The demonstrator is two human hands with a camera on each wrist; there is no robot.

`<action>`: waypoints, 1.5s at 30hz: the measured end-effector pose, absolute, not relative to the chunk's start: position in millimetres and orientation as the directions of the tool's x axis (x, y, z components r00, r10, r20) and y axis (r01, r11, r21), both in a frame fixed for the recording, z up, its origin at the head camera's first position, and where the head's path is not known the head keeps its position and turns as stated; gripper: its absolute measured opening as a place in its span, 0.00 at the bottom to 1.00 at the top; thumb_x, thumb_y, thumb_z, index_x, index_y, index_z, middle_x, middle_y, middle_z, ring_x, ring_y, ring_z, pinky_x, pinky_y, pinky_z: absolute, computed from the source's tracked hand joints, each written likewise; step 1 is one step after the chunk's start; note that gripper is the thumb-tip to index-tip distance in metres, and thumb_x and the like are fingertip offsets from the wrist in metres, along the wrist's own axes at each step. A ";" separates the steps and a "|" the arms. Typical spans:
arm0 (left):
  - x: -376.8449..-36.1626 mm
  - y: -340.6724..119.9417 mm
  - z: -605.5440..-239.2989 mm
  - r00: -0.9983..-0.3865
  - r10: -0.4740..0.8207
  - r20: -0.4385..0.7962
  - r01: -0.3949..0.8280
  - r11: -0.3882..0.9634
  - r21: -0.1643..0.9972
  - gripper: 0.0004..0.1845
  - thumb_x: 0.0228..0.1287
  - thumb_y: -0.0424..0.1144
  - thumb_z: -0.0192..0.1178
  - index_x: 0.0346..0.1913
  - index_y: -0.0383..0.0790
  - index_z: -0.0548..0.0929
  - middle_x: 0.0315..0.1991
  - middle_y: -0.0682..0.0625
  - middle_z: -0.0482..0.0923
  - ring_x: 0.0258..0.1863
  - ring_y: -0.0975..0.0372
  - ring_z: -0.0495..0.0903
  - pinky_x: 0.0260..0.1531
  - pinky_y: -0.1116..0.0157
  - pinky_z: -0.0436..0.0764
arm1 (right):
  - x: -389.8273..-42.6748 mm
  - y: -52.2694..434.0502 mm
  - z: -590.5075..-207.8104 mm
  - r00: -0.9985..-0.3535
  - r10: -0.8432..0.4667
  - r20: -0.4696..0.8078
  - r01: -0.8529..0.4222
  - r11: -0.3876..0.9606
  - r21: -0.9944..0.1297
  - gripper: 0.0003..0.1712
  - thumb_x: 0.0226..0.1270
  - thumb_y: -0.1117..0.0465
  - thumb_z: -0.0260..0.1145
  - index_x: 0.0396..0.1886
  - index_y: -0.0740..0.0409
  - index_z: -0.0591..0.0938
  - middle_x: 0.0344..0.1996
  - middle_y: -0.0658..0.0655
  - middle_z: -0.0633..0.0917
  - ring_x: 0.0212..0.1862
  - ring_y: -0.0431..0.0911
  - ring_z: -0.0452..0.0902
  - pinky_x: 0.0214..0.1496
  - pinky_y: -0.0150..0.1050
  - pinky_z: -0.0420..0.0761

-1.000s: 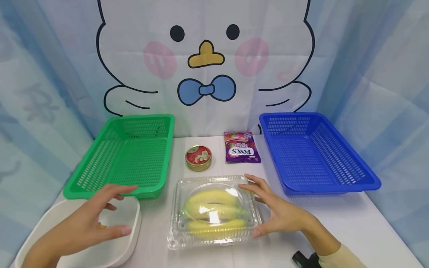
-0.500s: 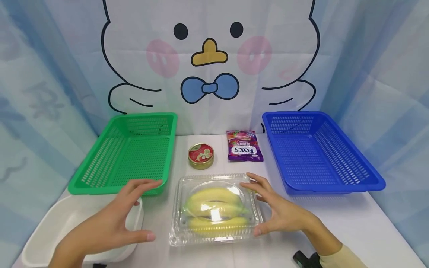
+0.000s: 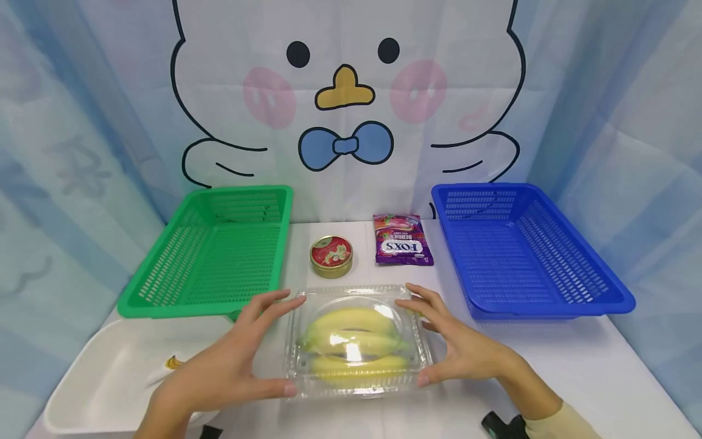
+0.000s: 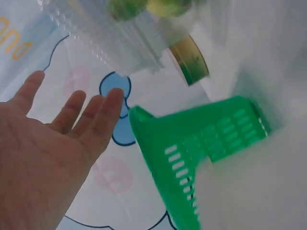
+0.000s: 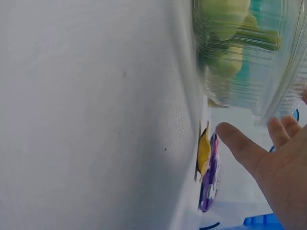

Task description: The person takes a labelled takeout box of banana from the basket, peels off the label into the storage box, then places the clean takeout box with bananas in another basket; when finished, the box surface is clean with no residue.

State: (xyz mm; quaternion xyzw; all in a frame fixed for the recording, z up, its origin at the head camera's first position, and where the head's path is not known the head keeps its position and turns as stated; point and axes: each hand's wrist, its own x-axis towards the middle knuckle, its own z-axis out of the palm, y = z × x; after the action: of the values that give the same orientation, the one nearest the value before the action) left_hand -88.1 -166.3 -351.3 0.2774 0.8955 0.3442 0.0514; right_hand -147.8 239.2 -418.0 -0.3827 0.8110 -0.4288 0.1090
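We see the clear container [image 3: 356,292] on the tabletop [image 3: 570,372], between our left hand [image 3: 227,363] and right hand [image 3: 463,349], 1 per side, fingers spread. The right seems nearer, though we cannot tell whether either touches. The bananas [image 3: 351,341] inside run lengthwise, left to right.

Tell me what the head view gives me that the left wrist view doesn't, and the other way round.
Only the head view: the purple Fox's Berries bag, the blue basket and the right hand.

Only the left wrist view: the palm of the left hand and orange print on the curtain.

Both: the left hand itself, the green basket, the round tin, the clear clamshell holding bananas, and the blue bow tie printed on the curtain.
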 end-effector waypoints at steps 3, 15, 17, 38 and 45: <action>-90.6 -157.5 -356.0 -0.850 0.523 0.062 0.428 0.618 0.659 0.55 0.53 0.65 0.74 0.81 0.68 0.54 0.81 0.51 0.44 0.77 0.42 0.54 0.54 0.36 0.78 | -147.8 239.4 -419.0 -0.684 -0.713 0.152 -0.526 0.338 -0.781 0.64 0.51 0.52 0.84 0.83 0.44 0.57 0.83 0.58 0.41 0.79 0.68 0.46 0.65 0.72 0.70; -106.7 -140.3 -371.4 -0.831 0.556 0.012 0.428 0.626 0.652 0.58 0.48 0.64 0.78 0.80 0.71 0.54 0.83 0.49 0.38 0.80 0.44 0.47 0.60 0.35 0.74 | -146.8 242.9 -417.0 -0.686 -0.708 0.167 -0.527 0.326 -0.785 0.63 0.51 0.46 0.83 0.83 0.46 0.57 0.82 0.60 0.42 0.79 0.66 0.47 0.66 0.70 0.72; -108.2 -140.4 -373.5 -0.824 0.566 0.020 0.440 0.617 0.652 0.58 0.49 0.63 0.78 0.80 0.73 0.53 0.83 0.49 0.38 0.81 0.44 0.47 0.61 0.36 0.74 | -146.7 242.9 -416.7 -0.684 -0.708 0.172 -0.533 0.325 -0.781 0.63 0.51 0.45 0.83 0.83 0.47 0.57 0.82 0.61 0.42 0.79 0.67 0.47 0.66 0.69 0.71; -112.2 -146.2 -383.7 -0.828 0.556 -0.071 0.385 0.656 0.649 0.60 0.41 0.66 0.80 0.80 0.69 0.58 0.83 0.55 0.22 0.79 0.38 0.50 0.56 0.39 0.79 | -146.0 244.7 -421.0 -0.671 -0.730 0.128 -0.451 0.266 -0.852 0.69 0.52 0.43 0.83 0.84 0.48 0.51 0.83 0.54 0.35 0.71 0.80 0.55 0.55 0.57 0.84; -112.5 -144.9 -387.8 -0.832 0.553 -0.049 0.393 0.649 0.651 0.61 0.41 0.65 0.81 0.80 0.70 0.58 0.83 0.56 0.22 0.79 0.39 0.50 0.56 0.40 0.79 | -143.9 243.9 -414.2 -0.689 -0.715 0.118 -0.454 0.299 -0.839 0.69 0.48 0.56 0.86 0.84 0.46 0.52 0.83 0.57 0.37 0.68 0.80 0.62 0.58 0.57 0.83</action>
State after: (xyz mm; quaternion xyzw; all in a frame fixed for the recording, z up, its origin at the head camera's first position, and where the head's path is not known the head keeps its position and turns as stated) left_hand -112.5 -144.9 -387.8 0.2630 0.8997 0.3262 0.1225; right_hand -143.9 243.9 -414.2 -0.3682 0.7937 -0.4634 0.1404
